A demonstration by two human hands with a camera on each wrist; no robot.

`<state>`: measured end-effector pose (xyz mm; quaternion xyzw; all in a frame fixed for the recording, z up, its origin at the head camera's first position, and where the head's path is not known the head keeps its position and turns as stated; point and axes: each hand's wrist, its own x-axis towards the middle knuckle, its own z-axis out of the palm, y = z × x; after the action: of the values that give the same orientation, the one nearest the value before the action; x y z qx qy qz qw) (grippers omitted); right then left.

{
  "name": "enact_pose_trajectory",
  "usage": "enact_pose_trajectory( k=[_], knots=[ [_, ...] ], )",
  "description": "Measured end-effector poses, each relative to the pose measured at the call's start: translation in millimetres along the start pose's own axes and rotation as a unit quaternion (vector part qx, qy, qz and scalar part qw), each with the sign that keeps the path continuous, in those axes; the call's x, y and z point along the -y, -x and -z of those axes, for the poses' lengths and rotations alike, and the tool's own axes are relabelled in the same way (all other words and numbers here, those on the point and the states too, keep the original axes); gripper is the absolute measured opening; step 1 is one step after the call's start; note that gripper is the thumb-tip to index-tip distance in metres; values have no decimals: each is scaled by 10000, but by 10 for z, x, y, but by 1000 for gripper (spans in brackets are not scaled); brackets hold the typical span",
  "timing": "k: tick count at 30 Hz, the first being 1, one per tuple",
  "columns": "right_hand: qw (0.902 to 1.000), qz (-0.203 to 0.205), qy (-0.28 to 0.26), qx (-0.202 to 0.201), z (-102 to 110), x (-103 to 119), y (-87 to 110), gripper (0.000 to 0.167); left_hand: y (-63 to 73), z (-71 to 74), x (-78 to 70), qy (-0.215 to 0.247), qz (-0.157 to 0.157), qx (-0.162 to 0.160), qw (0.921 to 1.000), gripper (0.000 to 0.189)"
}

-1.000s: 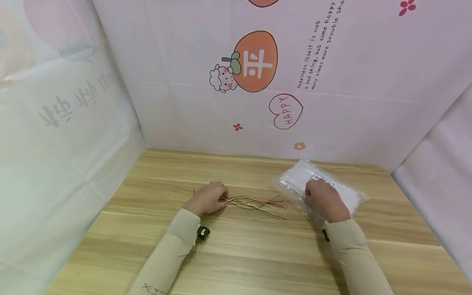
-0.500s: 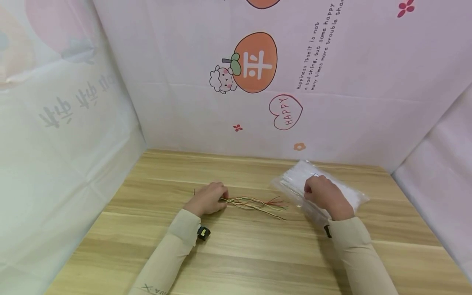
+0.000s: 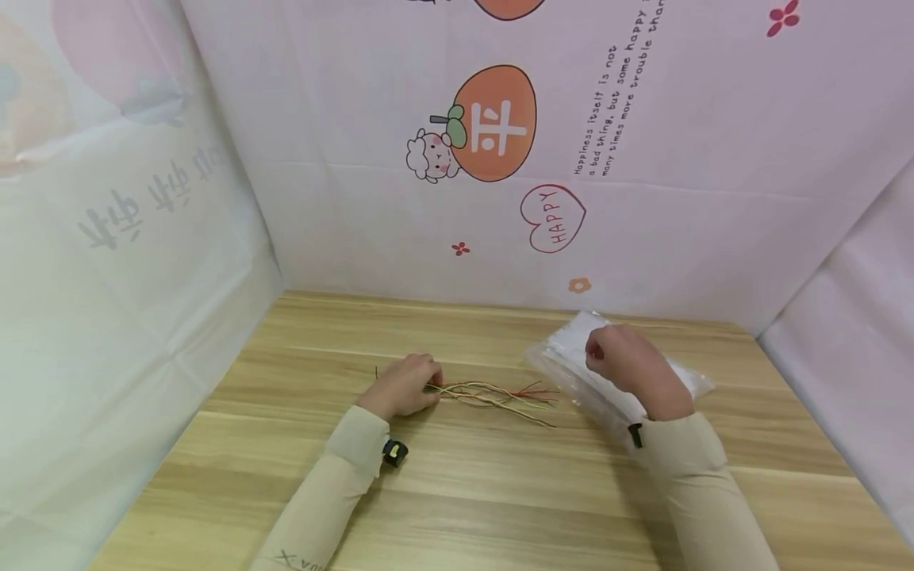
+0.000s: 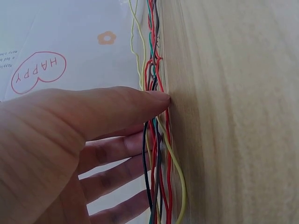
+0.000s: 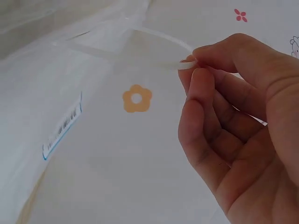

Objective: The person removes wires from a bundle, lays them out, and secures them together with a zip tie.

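Observation:
My left hand (image 3: pixel 403 385) rests low over the table at the left. It holds a bundle of thin wires (image 3: pixel 493 394) in red, yellow, green and black; in the left wrist view the thumb (image 4: pixel 126 109) lies across the wires (image 4: pixel 169 163) with the fingers behind. Over a clear plastic bag (image 3: pixel 574 337) at the right is my right hand (image 3: pixel 638 369), fingers curled. In the right wrist view, its thumb and forefinger pinch a thin white cable tie (image 5: pixel 186 65), bent back in pale strips that run toward the bag (image 5: pixel 28 107).
Wood-grain tabletop (image 3: pixel 457 492) spreads in front of both forearms. A printed white backdrop (image 3: pixel 371 230) rises along the back edge, with cloth walls (image 3: pixel 143 317) at the sides. The wires' loose ends fan out near the bag's left corner.
My right hand has risen a little from the bag and shifted slightly right, turning at the wrist. The left hand and the wires have stayed put.

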<state>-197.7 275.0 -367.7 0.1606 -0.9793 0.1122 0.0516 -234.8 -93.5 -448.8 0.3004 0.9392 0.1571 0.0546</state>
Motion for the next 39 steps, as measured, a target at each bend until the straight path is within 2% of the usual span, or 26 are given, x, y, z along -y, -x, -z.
enact_pose_trajectory(
  k=[8,20,29,32,39],
  knots=[
    [10000,1,8,-54,105,12,20,11,1,-13,5,-30,30,12,10000,17],
    [9998,12,-202,49,331,68,162,12,-13,-23,9,-37,78,12,10000,16],
    [9966,264,-17,-781,573,182,221,11,-4,4,-9,49,59,8,10000,16],
    [9959,315,69,-842,590,221,225,11,1,15,-18,46,67,11,10000,16],
    [9972,461,181,-568,474,278,228,8,6,20,-33,19,75,45,10000,15]
  ],
)
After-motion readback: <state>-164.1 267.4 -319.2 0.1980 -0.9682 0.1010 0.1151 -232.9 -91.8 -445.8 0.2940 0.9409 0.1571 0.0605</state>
